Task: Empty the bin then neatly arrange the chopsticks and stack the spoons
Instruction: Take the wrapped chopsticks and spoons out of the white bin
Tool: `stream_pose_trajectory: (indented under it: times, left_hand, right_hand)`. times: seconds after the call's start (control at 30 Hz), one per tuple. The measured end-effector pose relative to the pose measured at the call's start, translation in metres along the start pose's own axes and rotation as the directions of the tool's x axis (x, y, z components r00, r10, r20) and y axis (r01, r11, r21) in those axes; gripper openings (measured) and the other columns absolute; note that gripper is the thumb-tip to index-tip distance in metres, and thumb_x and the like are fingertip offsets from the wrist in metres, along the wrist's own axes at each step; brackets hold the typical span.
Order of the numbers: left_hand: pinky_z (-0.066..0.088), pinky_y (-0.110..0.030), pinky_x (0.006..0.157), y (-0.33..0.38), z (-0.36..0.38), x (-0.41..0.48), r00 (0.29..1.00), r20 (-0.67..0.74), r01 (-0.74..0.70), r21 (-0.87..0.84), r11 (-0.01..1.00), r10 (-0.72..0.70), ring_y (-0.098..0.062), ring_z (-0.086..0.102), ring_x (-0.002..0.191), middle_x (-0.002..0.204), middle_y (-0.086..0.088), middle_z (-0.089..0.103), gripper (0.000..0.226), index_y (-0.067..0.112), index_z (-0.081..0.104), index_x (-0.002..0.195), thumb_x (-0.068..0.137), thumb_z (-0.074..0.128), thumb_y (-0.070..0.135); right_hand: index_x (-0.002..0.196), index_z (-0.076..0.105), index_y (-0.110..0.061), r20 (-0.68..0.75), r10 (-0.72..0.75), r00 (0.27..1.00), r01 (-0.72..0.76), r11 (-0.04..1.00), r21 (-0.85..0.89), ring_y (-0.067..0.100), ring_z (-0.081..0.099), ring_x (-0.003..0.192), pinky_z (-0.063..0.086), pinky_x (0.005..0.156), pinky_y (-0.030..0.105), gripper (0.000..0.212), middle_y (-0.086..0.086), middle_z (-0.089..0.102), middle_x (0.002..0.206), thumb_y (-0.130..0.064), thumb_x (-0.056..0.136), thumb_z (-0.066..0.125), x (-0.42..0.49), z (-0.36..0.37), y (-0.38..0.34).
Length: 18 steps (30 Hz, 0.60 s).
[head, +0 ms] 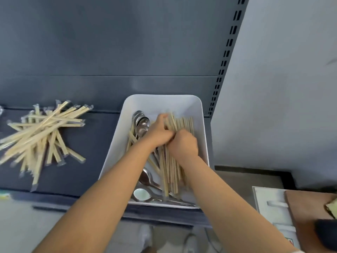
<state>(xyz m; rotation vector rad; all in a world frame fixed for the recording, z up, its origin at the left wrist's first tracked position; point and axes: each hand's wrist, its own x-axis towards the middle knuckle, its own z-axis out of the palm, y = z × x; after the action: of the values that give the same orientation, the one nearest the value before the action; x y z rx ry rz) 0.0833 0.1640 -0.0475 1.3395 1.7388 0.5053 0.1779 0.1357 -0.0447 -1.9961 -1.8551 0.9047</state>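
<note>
**Inspector:** Left hand (160, 133)?

**Assistant:** Fingers curled over the bundle of chopsticks (171, 167) inside the white bin (164, 99), centre of frame. It is gripping them.

**Inspector:** Right hand (184, 143)?

**Assistant:** Closed in a fist round the same bundle, touching the left hand, just below and to the right of it.

**Inspector:** Other contents?

**Assistant:** Metal spoons (141, 125) along the bin's left side and at its near end, partly under the chopsticks.

**Inspector:** Outside the bin?

**Assistant:** A loose pile of wrapped chopsticks (42, 132) on the dark shelf (94, 143), left of frame, well apart from both hands.
</note>
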Motion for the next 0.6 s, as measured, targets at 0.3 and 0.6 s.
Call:
stream_pose_trajectory:
  times: [0.3, 0.6]
  left_hand:
    - [0.049, -0.029, 0.072, -0.015, 0.005, -0.045, 0.983, -0.101, 0.064, -0.586, 0.808, -0.151, -0.015, 0.062, 0.089, 0.099, 0.000, 0.063, 0.038, 0.023, 0.045, 0.125, 0.091, 0.061, 0.017]
    - [0.046, -0.020, 0.050, -0.017, -0.004, -0.052, 0.991, -0.002, 0.085, -0.765, 0.638, -0.135, -0.015, 0.054, 0.062, 0.072, -0.006, 0.061, 0.009, 0.005, 0.064, 0.092, 0.091, 0.055, 0.003]
  right_hand:
    - [0.101, 0.059, 0.000, 0.107, 0.018, 0.994, -0.054, 0.937, 0.345, 0.033, 0.062, 0.092, 0.040, 0.064, 0.027, 0.018, 0.016, 0.065, 0.097, -0.009, 0.088, 0.050, -0.003, 0.000, -0.009]
    - [0.107, 0.049, -0.009, 0.091, -0.006, 0.996, -0.039, 0.873, 0.486, 0.030, 0.065, 0.087, 0.055, 0.073, 0.036, 0.036, 0.015, 0.061, 0.108, -0.009, 0.074, 0.064, -0.004, 0.008, -0.011]
